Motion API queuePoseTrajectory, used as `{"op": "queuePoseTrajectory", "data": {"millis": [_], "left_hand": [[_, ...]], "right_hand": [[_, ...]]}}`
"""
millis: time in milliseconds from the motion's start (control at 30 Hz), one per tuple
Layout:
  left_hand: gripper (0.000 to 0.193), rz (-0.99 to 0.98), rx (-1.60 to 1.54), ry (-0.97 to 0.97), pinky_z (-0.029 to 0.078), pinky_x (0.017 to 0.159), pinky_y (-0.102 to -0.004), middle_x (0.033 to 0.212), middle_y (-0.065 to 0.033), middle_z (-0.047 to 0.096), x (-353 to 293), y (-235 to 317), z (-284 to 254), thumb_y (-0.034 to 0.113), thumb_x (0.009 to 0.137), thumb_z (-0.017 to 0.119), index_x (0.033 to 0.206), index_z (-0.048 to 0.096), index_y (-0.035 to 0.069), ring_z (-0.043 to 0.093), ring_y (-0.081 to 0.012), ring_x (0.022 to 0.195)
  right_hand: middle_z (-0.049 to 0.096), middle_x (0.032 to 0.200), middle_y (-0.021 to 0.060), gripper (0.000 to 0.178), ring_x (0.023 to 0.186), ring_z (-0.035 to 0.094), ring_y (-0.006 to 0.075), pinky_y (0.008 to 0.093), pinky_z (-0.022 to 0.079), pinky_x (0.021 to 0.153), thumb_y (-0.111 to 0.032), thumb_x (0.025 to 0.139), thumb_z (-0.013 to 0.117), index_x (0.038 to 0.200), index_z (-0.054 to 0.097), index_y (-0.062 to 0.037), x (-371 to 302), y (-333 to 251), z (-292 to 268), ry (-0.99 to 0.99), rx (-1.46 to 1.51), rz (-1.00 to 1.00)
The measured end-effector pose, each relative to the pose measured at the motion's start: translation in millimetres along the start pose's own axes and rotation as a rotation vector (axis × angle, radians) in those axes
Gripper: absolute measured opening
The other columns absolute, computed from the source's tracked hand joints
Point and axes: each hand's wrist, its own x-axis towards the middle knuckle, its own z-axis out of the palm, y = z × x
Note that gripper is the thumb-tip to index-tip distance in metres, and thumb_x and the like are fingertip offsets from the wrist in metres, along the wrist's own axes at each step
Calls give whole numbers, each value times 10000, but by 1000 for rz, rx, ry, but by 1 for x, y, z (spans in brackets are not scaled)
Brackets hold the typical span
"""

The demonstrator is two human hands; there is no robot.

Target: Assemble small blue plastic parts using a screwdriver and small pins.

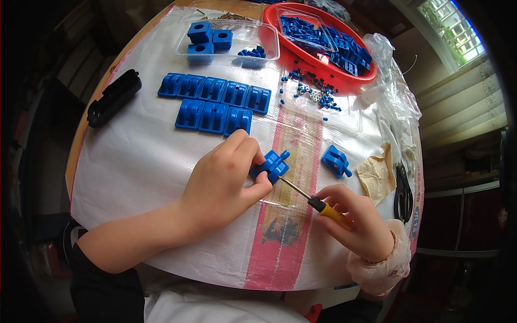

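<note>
Head view: right hand nearest, fingers curled around a yellow-handled screwdriver; its tip at the near edge of a blue fitting. Left hand pinches this fitting between thumb and fingertips, midway across a silvery sheet. Second blue part lies apart, to the right. Beyond: rows of blue brackets, five and three. Farthest: clear tub, red basin holding blue pieces.

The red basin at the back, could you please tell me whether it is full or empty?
Not empty: many blue parts lie in the red basin; how deep, I cannot tell.
</note>
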Motion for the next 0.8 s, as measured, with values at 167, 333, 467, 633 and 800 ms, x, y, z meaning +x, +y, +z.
{"op": "queuePoseTrajectory", "data": {"millis": [167,333,467,633,800], "left_hand": [[185,1,-1,2,488,700,-389,864,-135,530,-1,-1,0,89,769,677,840,528,5,594,-295,761],[188,-1,-1,0,488,695,-391,863,-136,528,-1,-1,0,90,768,678,839,527,3,592,-296,758],[193,-15,-2,4,487,684,-390,867,-138,524,-2,-2,0,87,764,679,836,523,-1,587,-299,748],[209,-20,0,10,486,665,-392,872,-141,518,0,-2,1,84,752,684,838,516,-6,579,-302,726],[229,-9,-22,73,449,610,-329,817,-105,478,-1,-7,5,62,730,708,788,494,4,512,-209,665]], "right_hand": [[590,759,110,335,645,609,252,324,468,595,-31,832,673,1141,545,-48,0,-1,2,24,-11,-23],[596,834,129,353,717,616,263,333,482,650,-15,820,677,1149,552,-31,2,-3,1,22,-17,-16],[594,929,144,354,820,621,272,343,487,717,4,804,687,1138,573,-10,4,-4,4,63,-85,-78],[616,916,128,308,791,634,262,329,491,695,10,821,681,1120,608,-5,4,0,4,127,-95,-78],[668,873,111,252,750,665,188,286,502,671,-13,871,666,1120,625,-11,6,-3,4,164,113,68]]}}
